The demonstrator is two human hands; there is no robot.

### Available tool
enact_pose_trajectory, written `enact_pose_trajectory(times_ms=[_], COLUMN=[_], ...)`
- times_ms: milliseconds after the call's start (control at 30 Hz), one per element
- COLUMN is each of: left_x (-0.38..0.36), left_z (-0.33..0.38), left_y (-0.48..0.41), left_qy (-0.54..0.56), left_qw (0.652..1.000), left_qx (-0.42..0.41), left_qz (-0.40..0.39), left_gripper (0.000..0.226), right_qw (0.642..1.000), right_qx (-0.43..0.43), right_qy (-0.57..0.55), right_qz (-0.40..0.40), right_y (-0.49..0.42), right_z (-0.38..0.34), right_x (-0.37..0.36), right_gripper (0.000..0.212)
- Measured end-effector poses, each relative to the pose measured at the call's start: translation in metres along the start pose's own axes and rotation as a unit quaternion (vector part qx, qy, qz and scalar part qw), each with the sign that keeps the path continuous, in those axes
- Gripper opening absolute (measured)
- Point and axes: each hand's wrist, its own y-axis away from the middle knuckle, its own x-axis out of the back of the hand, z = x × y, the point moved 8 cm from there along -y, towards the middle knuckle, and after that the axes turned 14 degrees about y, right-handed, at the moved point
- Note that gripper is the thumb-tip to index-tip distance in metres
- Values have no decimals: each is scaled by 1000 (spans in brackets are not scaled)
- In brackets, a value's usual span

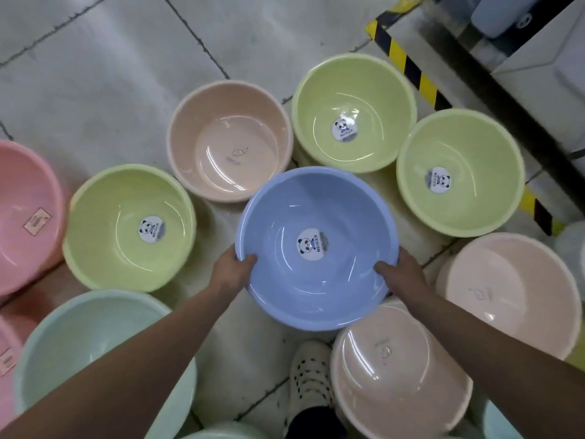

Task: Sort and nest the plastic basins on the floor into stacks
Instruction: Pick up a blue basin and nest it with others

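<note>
Two hands, our left hand (232, 270) and right hand (402, 274), grip opposite sides of a blue basin (316, 201), thumbs curled inside its rim, holding it over the floor (95, 90) beside a green basin (129, 228).

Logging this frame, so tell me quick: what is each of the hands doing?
Left hand: grips the blue basin by its rim.
Right hand: grips the same basin's opposite rim.
</note>
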Motion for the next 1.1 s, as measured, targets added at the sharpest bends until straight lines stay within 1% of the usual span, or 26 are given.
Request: enact_pose_trajectory(times_ms=[33,67,133,200,300,400,533,633,767,833,867,933,1000,1067,1100], left_x=[-2,-4,-11,-19,-37,-62,-97,-117,-135,-142,-145,-150,-154,-161,-165], left_z=[2,6,15,33,87,157,227,252,255,254,253,251,250,249,248], left_y=[2,4,3,-1,-16,-42,-87,-115,-151,-167,-175,-187,-194,-199,-201], left_qy=[3,6,16,19,26,30,53,73,53,33,30,26,1,-41,-57], left_qw=[1000,1000,1000,1000,998,995,990,985,983,982,981,981,980,977,976], left_qx=[-1,-4,-9,-23,-63,-97,-129,-156,-175,-185,-190,-189,-197,-208,-209], left_qz=[4,8,9,9,3,0,12,25,30,30,26,14,7,-6,-13], left_gripper=[32,34,29,25,29,21,20,22,30,27,30,45,55,57,57], right_qw=[1000,1000,999,997,992,984,960,956,965,977,983,987,982,978,978], right_qx=[-4,-9,-18,-19,-3,14,0,5,-10,-29,-36,-38,-39,-50,-56], right_qy=[-11,-23,-45,-72,-114,-153,-263,-282,-243,-178,-133,-33,42,73,74], right_qz=[1,2,8,22,58,94,90,86,101,111,121,154,182,190,187], right_y=[1,1,-2,-7,-22,-51,-101,-136,-169,-179,-181,-185,-189,-190,-195], right_z=[0,0,-1,-6,-31,-68,-107,-123,-126,-121,-120,-116,-114,-113,-110], right_x=[1,4,13,26,61,101,122,115,104,99,98,98,98,94,87], right_gripper=[42,40,28,28,26,19,16,26,37,38,37,41,41,41,45])
